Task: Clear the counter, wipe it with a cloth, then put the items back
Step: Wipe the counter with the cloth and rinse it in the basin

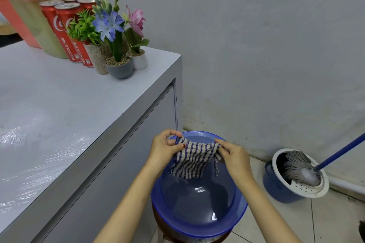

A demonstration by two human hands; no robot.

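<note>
A blue-and-beige striped cloth (194,161) hangs stretched between my two hands over a blue basin (199,229) of water. My left hand (165,149) pinches its left top corner and my right hand (235,157) pinches its right top corner. To the left is the grey counter (65,104), with wet streaks near its front. At its far corner stand red cans (65,27), small potted flowers (118,49) and a pink-lidded container (33,12).
The basin rests on a brown stool (171,237) beside the counter's cabinet front (126,163). A blue mop bucket (282,185) with a grey mop head (300,167) and blue handle stands on the tiled floor at right, near the grey wall (256,45).
</note>
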